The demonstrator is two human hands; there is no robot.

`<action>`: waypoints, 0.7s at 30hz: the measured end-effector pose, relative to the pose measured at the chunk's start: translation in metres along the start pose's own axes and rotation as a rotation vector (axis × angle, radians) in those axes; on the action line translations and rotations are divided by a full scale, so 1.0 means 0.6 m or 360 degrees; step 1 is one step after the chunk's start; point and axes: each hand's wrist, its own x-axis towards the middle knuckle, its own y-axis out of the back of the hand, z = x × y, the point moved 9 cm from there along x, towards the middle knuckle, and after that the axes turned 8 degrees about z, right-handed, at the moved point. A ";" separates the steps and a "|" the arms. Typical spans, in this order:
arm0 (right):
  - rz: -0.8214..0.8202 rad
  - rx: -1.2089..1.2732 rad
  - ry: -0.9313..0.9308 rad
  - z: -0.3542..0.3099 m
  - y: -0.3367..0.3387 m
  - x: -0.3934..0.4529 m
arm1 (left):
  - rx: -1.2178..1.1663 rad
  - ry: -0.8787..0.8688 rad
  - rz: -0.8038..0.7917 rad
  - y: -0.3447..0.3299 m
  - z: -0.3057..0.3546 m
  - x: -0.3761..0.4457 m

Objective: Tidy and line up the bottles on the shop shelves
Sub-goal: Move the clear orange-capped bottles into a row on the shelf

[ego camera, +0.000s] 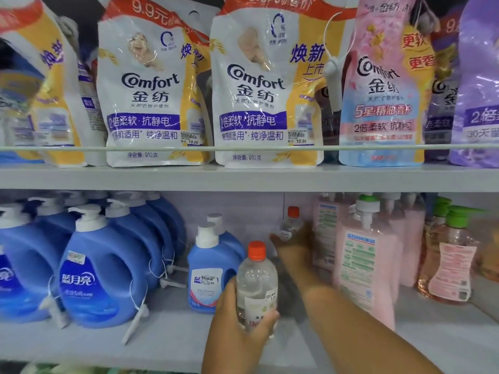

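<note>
On the lower shelf (167,344), left hand (237,319) grips an upright orange-capped clear bottle (256,282) at the front edge, while right hand (294,244) reaches deeper, fingers curled round a second orange-capped bottle (291,224) standing directly behind, upright too.

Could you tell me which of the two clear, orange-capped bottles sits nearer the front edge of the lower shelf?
The one gripped by the left hand: this front clear bottle is beside the small blue detergent bottle. The other clear bottle is deep at the back, in the right hand.
</note>
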 end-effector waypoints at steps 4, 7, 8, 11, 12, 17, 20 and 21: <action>0.0143 -0.0123 0.0045 0.001 0.004 0.019 | -0.0063 0.0026 -0.0023 0.027 -0.013 0.005; -0.0036 0.0110 0.0071 -0.006 0.002 -0.022 | -0.0089 0.0017 -0.0043 0.040 -0.013 0.005; -0.0082 0.0189 0.0091 -0.009 0.010 -0.046 | -0.0101 0.0018 -0.0051 0.044 -0.012 0.005; -0.0104 0.0320 0.0112 -0.017 0.067 -0.131 | -0.0096 0.0034 -0.0056 0.058 -0.021 0.002; -0.0093 0.0349 0.0133 -0.018 0.091 -0.162 | -0.0090 0.0053 -0.0048 0.064 -0.025 0.000; -0.0126 0.0526 -0.0010 0.004 0.178 -0.283 | 0.0005 0.0136 -0.0022 0.089 -0.027 0.002; -0.0084 0.0614 -0.0092 0.010 0.222 -0.327 | -0.0036 0.0113 -0.0092 0.086 -0.006 -0.007; -0.0052 0.0628 -0.0092 0.013 0.240 -0.339 | -0.0071 0.0114 -0.0132 0.081 0.000 -0.016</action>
